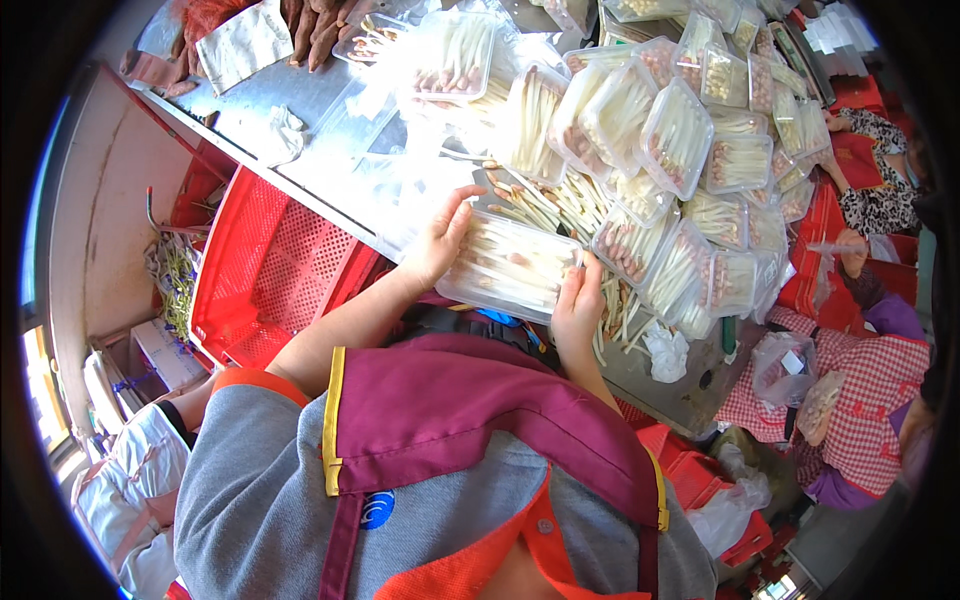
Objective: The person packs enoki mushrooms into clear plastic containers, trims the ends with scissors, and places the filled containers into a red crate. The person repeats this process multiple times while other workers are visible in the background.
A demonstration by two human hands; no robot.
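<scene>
Between my two hands is a clear plastic box of white-stemmed sprouts (517, 264), held level above the near edge of the metal table. My left hand (442, 236) grips its left end, with the thumb and fingers along the side. The right end is in my right hand (579, 296), thumb on the near corner. Loose peanut sprouts (555, 196) lie on the table just beyond the box, and more stems (619, 307) spread to its right. I cannot tell whether the box's lid is fully fastened.
Filled sprout boxes (679, 135) are piled across the table's far and right side. Crumpled paper (666, 352) lies near the right edge. A red plastic crate (277, 262) stands at the left below the metal table (300, 176). Co-workers' hands (851, 251) are at far right.
</scene>
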